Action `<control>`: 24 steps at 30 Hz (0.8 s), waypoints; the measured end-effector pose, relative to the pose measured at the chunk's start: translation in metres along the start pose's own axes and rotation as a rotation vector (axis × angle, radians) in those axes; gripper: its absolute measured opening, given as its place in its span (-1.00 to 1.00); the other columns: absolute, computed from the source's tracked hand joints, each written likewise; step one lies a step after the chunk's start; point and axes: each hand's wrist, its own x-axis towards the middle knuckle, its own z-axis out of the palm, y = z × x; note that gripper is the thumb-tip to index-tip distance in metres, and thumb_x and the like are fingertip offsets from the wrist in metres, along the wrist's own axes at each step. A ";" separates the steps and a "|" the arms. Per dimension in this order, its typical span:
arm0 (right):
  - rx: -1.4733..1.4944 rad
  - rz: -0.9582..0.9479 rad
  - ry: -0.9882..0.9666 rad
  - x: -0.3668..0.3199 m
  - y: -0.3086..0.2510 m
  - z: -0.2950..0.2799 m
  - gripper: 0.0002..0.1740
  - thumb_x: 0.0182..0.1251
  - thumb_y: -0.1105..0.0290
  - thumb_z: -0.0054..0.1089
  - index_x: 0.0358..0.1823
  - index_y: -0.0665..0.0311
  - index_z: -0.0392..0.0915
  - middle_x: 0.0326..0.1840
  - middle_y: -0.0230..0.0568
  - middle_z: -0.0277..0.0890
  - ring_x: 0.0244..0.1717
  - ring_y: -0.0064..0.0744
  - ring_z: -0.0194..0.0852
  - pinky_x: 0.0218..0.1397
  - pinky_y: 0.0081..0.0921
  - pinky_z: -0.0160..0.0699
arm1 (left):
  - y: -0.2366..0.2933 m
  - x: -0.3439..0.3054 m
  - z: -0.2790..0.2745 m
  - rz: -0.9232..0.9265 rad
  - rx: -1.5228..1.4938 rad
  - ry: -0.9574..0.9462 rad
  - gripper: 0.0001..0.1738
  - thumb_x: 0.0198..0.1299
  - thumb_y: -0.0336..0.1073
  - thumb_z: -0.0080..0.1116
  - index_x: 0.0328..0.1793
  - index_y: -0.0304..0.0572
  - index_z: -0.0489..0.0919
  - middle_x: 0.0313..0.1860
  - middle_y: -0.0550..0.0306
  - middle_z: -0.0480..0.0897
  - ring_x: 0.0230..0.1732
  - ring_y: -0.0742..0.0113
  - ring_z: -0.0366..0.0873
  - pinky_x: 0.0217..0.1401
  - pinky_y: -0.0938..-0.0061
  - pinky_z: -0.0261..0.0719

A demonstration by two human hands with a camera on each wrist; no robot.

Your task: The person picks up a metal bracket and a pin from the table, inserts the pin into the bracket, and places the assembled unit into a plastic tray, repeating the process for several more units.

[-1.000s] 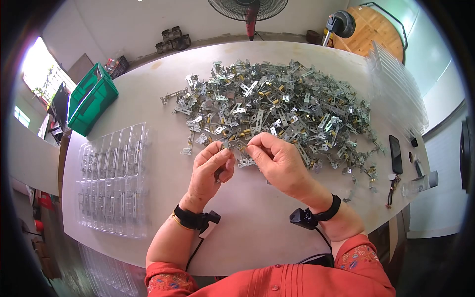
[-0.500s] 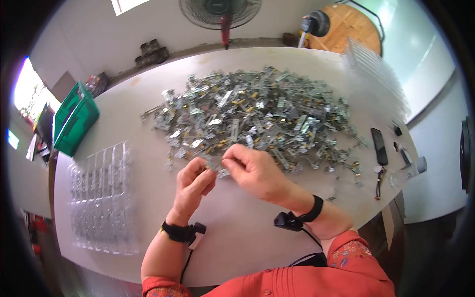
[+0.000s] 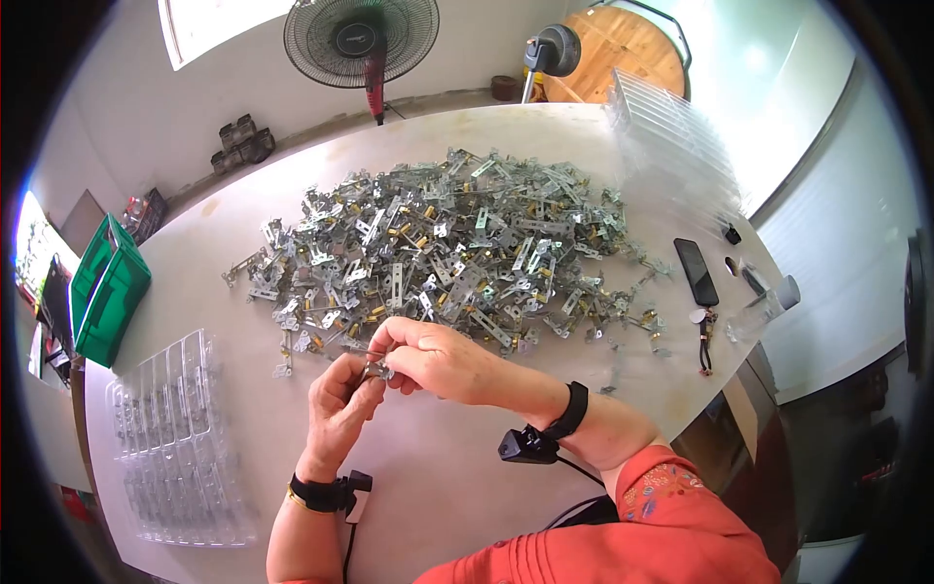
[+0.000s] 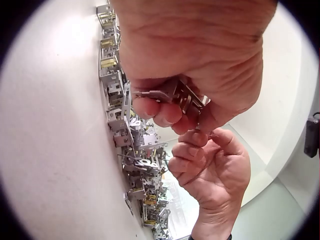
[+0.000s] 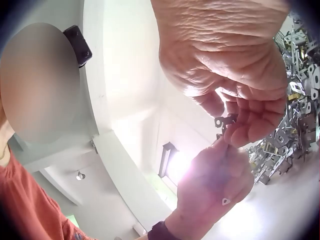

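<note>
In front of the pile, my left hand (image 3: 336, 414) grips a small metal bracket (image 3: 377, 371) between thumb and curled fingers. The left wrist view shows the bracket (image 4: 187, 100) with a flat plate and folded sides, partly hidden in the left hand (image 4: 195, 55). My right hand (image 3: 438, 362) meets the left at the bracket, thumb and forefinger pinching its edge. From the right wrist, a holed end of the bracket (image 5: 225, 121) shows between the right hand (image 5: 225, 60) and the left hand (image 5: 215, 182). A heap of metal brackets (image 3: 438, 253) lies just beyond both hands.
Clear plastic trays (image 3: 170, 438) holding metal parts lie at the left. A green crate (image 3: 112, 292) stands at the far left edge. Stacked clear trays (image 3: 671, 136) stand at the back right, with a phone (image 3: 696, 273) and a clear bottle (image 3: 764, 310) nearer.
The head view has shifted, so the table's contents appear farther left and lower. My right hand has come closer over the left, and the bracket shows more plainly between them.
</note>
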 end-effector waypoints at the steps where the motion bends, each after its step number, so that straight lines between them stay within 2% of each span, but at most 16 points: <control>1: 0.024 0.022 0.010 -0.001 -0.001 0.001 -0.77 0.55 0.31 0.01 0.05 0.29 0.50 -0.30 -0.36 0.54 -0.26 -0.61 0.46 -0.19 -0.50 0.48 | -0.001 0.000 0.001 0.009 0.009 0.000 -0.86 0.37 -0.34 0.25 -0.18 -0.23 0.54 -0.46 0.36 0.52 -0.49 0.67 0.35 -0.44 0.70 0.30; 2: 0.025 0.023 0.012 -0.001 -0.001 0.000 -0.77 0.55 0.31 0.01 0.05 0.29 0.50 -0.30 -0.36 0.54 -0.26 -0.61 0.46 -0.19 -0.50 0.48 | -0.001 0.000 0.001 0.017 0.020 0.003 -0.88 0.36 -0.38 0.26 -0.18 -0.23 0.54 -0.45 0.37 0.52 -0.49 0.67 0.35 -0.45 0.70 0.31; 4: -0.160 -0.015 0.016 -0.002 0.000 -0.001 -0.78 0.53 0.25 0.14 -0.02 0.26 0.54 -0.24 -0.34 0.54 -0.27 -0.64 0.43 -0.21 -0.53 0.47 | -0.004 -0.001 0.001 0.017 0.032 0.002 -0.89 0.34 -0.40 0.27 -0.18 -0.23 0.54 -0.45 0.38 0.51 -0.48 0.68 0.34 -0.45 0.69 0.29; 8: -0.253 -0.105 0.095 -0.003 0.002 0.002 -0.83 0.50 0.30 0.22 -0.08 0.26 0.57 -0.23 -0.35 0.52 -0.30 -0.64 0.40 -0.23 -0.55 0.45 | -0.006 -0.001 0.005 0.054 0.041 0.007 -0.86 0.30 -0.42 0.31 -0.23 -0.22 0.53 -0.50 0.42 0.44 -0.49 0.68 0.29 -0.47 0.65 0.25; 10: -0.314 -0.410 0.260 0.002 0.011 0.006 -0.89 0.50 0.38 0.22 -0.11 0.26 0.57 -0.30 -0.37 0.48 -0.31 -0.65 0.37 -0.26 -0.58 0.42 | -0.013 0.000 0.003 0.073 0.172 0.060 -0.85 0.30 -0.42 0.31 -0.25 -0.22 0.52 -0.52 0.42 0.41 -0.49 0.67 0.26 -0.47 0.63 0.24; 11: -0.285 -0.406 0.276 0.002 0.011 0.006 -0.94 0.49 0.45 0.22 -0.12 0.27 0.57 -0.32 -0.42 0.44 -0.32 -0.67 0.32 -0.27 -0.60 0.39 | -0.015 0.000 0.001 0.096 0.300 0.097 -0.84 0.29 -0.42 0.31 -0.27 -0.23 0.51 -0.54 0.42 0.38 -0.49 0.66 0.23 -0.47 0.61 0.23; 12: -0.241 -0.376 0.268 0.001 0.008 0.007 -0.94 0.51 0.43 0.20 -0.11 0.25 0.57 -0.35 -0.47 0.40 -0.34 -0.69 0.28 -0.28 -0.62 0.36 | -0.014 0.000 0.001 0.084 0.314 0.123 -0.84 0.29 -0.42 0.31 -0.27 -0.23 0.51 -0.54 0.42 0.38 -0.49 0.66 0.23 -0.47 0.61 0.23; 14: -0.219 -0.263 0.248 -0.003 -0.002 0.008 -0.91 0.48 0.39 0.19 -0.16 0.25 0.57 -0.44 -0.29 0.47 -0.46 -0.55 0.36 -0.36 -0.49 0.42 | -0.012 0.002 0.006 0.123 0.288 0.227 -0.82 0.29 -0.41 0.31 -0.29 -0.24 0.49 -0.56 0.40 0.35 -0.49 0.65 0.20 -0.47 0.61 0.22; 17: -0.182 -0.180 0.197 -0.002 0.004 0.009 -0.90 0.50 0.38 0.19 -0.17 0.26 0.57 -0.53 -0.38 0.40 -0.51 -0.64 0.25 -0.41 -0.53 0.34 | -0.016 0.003 0.006 0.166 0.291 0.279 -0.79 0.27 -0.40 0.35 -0.29 -0.22 0.49 -0.55 0.39 0.37 -0.49 0.65 0.21 -0.48 0.60 0.23; 19: -0.177 -0.227 0.195 0.002 0.013 0.010 -0.89 0.50 0.38 0.18 -0.18 0.27 0.56 -0.55 -0.39 0.38 -0.51 -0.64 0.23 -0.42 -0.53 0.33 | -0.009 0.003 0.008 0.282 0.413 0.255 -0.80 0.31 -0.43 0.33 -0.27 -0.22 0.49 -0.49 0.42 0.44 -0.45 0.68 0.28 -0.44 0.67 0.27; 20: -0.178 -0.271 0.208 0.003 0.017 0.009 -0.88 0.51 0.38 0.18 -0.18 0.28 0.55 -0.57 -0.41 0.36 -0.52 -0.64 0.22 -0.43 -0.53 0.31 | -0.009 0.004 0.008 0.279 0.416 0.265 -0.80 0.31 -0.43 0.33 -0.27 -0.22 0.49 -0.49 0.42 0.44 -0.45 0.68 0.28 -0.44 0.67 0.27; 21: -0.214 -0.153 0.144 0.000 0.009 0.006 -0.90 0.56 0.43 0.13 -0.12 0.31 0.54 -0.34 -0.48 0.50 -0.29 -0.72 0.41 -0.18 -0.66 0.48 | -0.009 0.004 0.008 0.306 0.440 0.251 -0.79 0.30 -0.43 0.34 -0.28 -0.23 0.48 -0.50 0.41 0.43 -0.45 0.67 0.27 -0.44 0.66 0.28; 22: -0.213 -0.152 0.138 0.002 0.011 0.006 -0.90 0.56 0.43 0.13 -0.12 0.31 0.54 -0.34 -0.48 0.50 -0.29 -0.72 0.41 -0.18 -0.66 0.48 | -0.009 0.004 0.008 0.333 0.462 0.234 -0.78 0.29 -0.43 0.35 -0.29 -0.24 0.47 -0.50 0.41 0.43 -0.45 0.66 0.26 -0.45 0.65 0.28; 23: -0.189 -0.201 0.177 0.004 0.015 0.006 -0.90 0.54 0.42 0.15 -0.15 0.30 0.54 -0.44 -0.45 0.45 -0.39 -0.69 0.32 -0.30 -0.61 0.41 | -0.005 0.002 0.005 0.291 0.482 0.188 -0.83 0.30 -0.42 0.33 -0.21 -0.27 0.51 -0.42 0.34 0.53 -0.38 0.63 0.37 -0.34 0.63 0.38; 24: -0.166 -0.250 0.217 0.005 0.016 0.007 -0.89 0.52 0.41 0.17 -0.18 0.30 0.53 -0.53 -0.43 0.39 -0.49 -0.67 0.23 -0.41 -0.56 0.33 | -0.005 0.002 0.005 0.289 0.483 0.191 -0.83 0.30 -0.42 0.33 -0.21 -0.27 0.51 -0.42 0.34 0.53 -0.38 0.63 0.37 -0.34 0.63 0.38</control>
